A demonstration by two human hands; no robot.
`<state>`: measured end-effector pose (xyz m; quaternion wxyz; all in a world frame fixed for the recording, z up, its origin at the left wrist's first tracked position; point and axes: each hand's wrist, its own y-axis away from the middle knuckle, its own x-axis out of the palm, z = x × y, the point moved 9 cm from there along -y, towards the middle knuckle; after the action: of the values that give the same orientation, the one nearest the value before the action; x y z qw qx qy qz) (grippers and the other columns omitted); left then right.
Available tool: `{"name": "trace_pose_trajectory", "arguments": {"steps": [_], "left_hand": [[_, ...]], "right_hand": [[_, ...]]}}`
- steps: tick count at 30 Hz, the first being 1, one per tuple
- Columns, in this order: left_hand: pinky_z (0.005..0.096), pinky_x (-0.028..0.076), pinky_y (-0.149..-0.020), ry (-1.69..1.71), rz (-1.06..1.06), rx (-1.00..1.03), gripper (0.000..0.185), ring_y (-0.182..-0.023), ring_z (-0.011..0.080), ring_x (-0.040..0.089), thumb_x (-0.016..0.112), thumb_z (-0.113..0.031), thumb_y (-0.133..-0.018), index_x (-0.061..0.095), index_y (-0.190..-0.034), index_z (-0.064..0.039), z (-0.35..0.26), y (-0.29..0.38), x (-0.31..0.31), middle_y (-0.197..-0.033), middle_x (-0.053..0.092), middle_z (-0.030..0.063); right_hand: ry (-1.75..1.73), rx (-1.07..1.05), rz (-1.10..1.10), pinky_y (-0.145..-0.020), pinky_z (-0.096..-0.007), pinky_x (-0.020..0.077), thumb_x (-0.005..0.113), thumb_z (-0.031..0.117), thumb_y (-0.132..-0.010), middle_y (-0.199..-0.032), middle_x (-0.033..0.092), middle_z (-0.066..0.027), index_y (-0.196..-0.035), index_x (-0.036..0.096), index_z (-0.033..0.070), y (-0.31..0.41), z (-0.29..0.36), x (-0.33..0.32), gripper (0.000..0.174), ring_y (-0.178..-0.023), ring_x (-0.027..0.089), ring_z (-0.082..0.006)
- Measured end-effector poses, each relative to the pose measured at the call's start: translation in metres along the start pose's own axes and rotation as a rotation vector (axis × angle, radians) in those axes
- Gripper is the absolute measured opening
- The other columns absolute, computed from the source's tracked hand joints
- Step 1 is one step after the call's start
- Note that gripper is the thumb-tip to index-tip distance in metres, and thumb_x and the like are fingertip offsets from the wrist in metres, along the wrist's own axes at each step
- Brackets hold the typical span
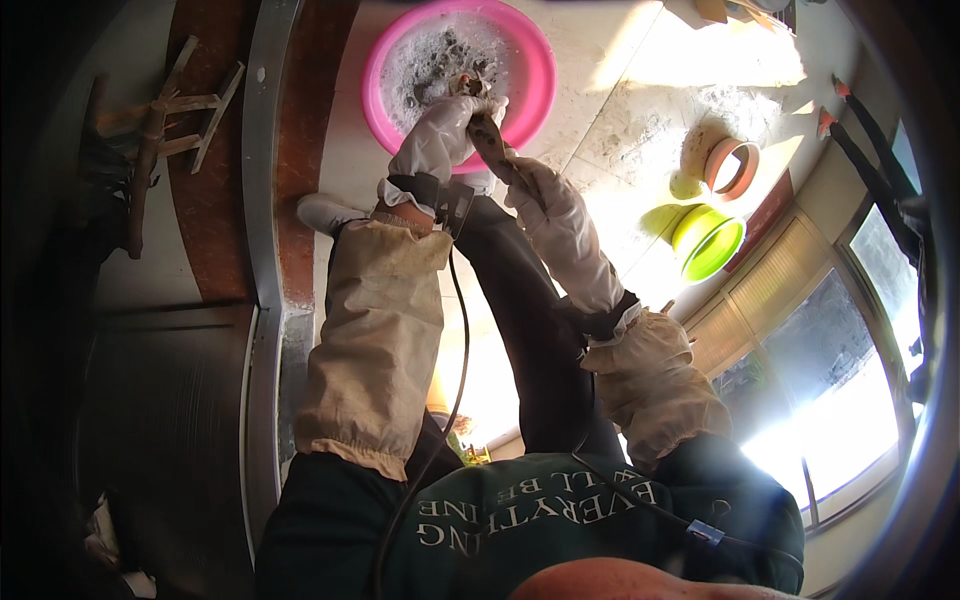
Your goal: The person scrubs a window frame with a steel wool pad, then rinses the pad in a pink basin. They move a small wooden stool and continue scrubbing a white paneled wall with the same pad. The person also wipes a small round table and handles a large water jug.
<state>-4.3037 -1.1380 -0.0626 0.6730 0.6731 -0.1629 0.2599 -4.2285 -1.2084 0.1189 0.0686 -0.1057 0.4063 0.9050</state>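
Note:
A pink basin (546, 75) of foamy water with dark matter stands on the floor at the top. My left hand (439, 135), in a whitish glove, is over the basin's near side, its fingers closed around the far part of a long, narrow brownish object (491, 146). A small whitish and reddish piece (471, 84) shows at its fingertips; what it is cannot be told. My right hand (547, 196), gloved too, grips the near end of the long object, outside the rim. Dark bands circle both wrists above beige oversleeves.
A lime-green tub (709, 244) and a pinkish round container (731, 169) stand on the right. A wooden frame (180, 112) lies beyond the metal door track (266, 150) on the left. A person's legs (862, 157) show far right. A black cable hangs between my arms.

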Motion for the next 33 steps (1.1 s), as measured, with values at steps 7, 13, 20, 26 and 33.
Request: {"name": "trace_pose_trajectory", "arguments": {"steps": [7, 13, 20, 26, 33], "left_hand": [[0.0302, 0.058, -0.056, -0.22, 0.031, 0.183, 0.016, -0.063, 0.0116, 0.058, 0.074, -0.018, -0.099, 0.068, -0.104, -0.004, -0.009, 0.084, 0.055, -0.084, 0.063, 0.0026], [0.0211, 0.05, -0.082, -0.118, 0.244, 0.222, 0.04, -0.09, 0.01, 0.062, 0.075, -0.037, -0.1, 0.062, -0.125, -0.008, -0.003, 0.162, 0.092, -0.104, 0.066, 0.0025], [0.0214, 0.051, -0.076, -0.245, 0.018, 0.34, 0.026, -0.089, 0.0073, 0.062, 0.068, -0.022, -0.106, 0.065, -0.125, -0.006, 0.013, 0.127, 0.061, -0.102, 0.068, -0.0011], [0.0286, 0.054, -0.092, -0.036, -0.256, 0.293, 0.049, -0.107, 0.0134, 0.065, 0.06, -0.048, -0.107, 0.061, -0.138, -0.009, 0.035, 0.097, 0.03, -0.119, 0.069, 0.0044], [0.0329, 0.044, -0.112, -0.082, 0.049, 0.309, 0.064, -0.125, 0.0163, 0.058, 0.049, -0.061, -0.107, 0.052, -0.147, -0.012, 0.033, 0.091, 0.051, -0.135, 0.06, 0.0059]], "right_hand": [[-0.206, -0.252, 0.151, -0.098, -0.0354, 0.0588, 0.064, 0.004, -0.103, -0.121, 0.076, -0.0131, -0.146, 0.053, 0.01, 0.03, 0.097, -0.038, 0.045, -0.118, 0.072, -0.0229], [-0.055, -0.353, 0.122, -0.097, -0.0338, 0.0579, 0.062, 0.007, -0.106, -0.121, 0.072, -0.0144, -0.144, 0.055, 0.002, -0.007, 0.107, -0.053, 0.039, -0.113, 0.07, -0.0214], [-0.234, -0.414, -0.028, -0.094, -0.0312, 0.056, 0.056, 0.012, -0.11, -0.119, 0.07, -0.0114, -0.145, 0.056, 0.001, -0.046, 0.035, -0.019, 0.036, -0.109, 0.068, -0.0197], [-0.045, -0.204, -0.155, -0.1, -0.0432, 0.0535, 0.064, 0.03, -0.106, -0.128, 0.069, -0.0237, -0.148, 0.05, -0.001, -0.036, 0.011, 0.003, 0.054, -0.118, 0.067, -0.0396], [-0.169, -0.177, 0.127, -0.09, -0.0421, 0.057, 0.07, 0.047, -0.101, -0.121, 0.071, -0.0225, -0.146, 0.044, -0.003, -0.043, 0.032, 0.003, 0.072, -0.103, 0.069, -0.0322]]}}
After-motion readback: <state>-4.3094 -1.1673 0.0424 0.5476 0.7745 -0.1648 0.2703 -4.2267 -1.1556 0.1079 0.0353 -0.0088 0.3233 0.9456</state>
